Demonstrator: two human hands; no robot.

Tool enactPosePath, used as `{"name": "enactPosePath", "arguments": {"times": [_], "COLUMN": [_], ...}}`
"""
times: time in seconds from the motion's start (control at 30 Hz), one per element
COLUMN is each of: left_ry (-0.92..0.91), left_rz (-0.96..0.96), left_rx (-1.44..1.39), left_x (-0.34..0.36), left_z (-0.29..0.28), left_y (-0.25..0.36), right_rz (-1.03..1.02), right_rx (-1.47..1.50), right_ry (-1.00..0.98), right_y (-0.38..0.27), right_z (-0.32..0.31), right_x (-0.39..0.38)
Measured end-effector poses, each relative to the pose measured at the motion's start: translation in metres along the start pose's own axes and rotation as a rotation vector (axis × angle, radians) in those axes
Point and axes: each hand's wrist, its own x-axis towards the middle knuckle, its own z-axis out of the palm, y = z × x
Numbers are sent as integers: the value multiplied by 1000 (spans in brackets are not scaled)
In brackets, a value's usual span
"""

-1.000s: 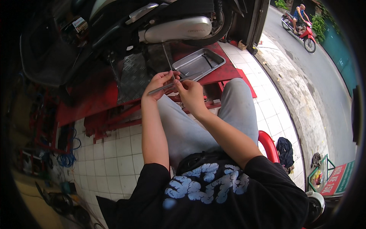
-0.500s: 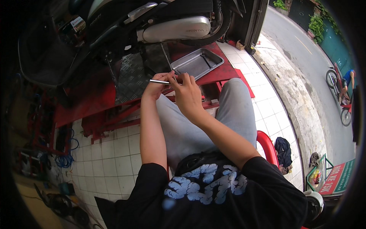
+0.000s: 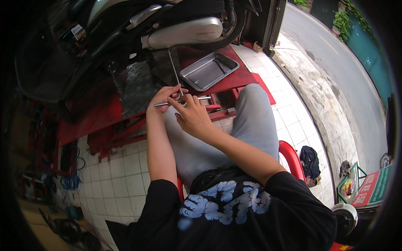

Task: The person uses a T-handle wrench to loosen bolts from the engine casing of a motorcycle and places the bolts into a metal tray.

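I see both hands meeting above the lap. The left hand (image 3: 164, 97) pinches a thin, smooth metal rod (image 3: 181, 101) level; the right hand (image 3: 193, 116) closes on its middle, steadying it. A second slim rod (image 3: 174, 71) slants up toward the scooter's chrome exhaust (image 3: 184, 33). A dull steel tray (image 3: 209, 70) sits on the red lift platform's (image 3: 238, 77) near edge.

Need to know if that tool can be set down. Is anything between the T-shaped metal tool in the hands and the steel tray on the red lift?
Nothing visible blocks it. The T-shaped metal tool is held in both the left hand and right hand, and the steel tray sits just beyond on the red lift, with small parts inside.
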Motion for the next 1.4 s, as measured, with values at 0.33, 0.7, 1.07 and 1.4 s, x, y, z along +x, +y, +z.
{"name": "enactPosePath", "arguments": {"times": [0.33, 0.7, 1.07, 1.4], "left_ry": [-26, -44, 209, 109], "left_rz": [-13, 11, 79, -52], "left_rx": [20, -116, -92, -67], "left_x": [4, 20, 25, 6], "left_z": [10, 26, 10, -3], "left_y": [7, 28, 12, 38], "right_rz": [-49, 141, 198, 53], "right_rx": [196, 252, 303, 176], "right_ry": [252, 397, 224, -401], "right_y": [17, 14, 6, -9], "right_z": [19, -1, -23, 9], "right_x": [-3, -5, 60, -4]}}
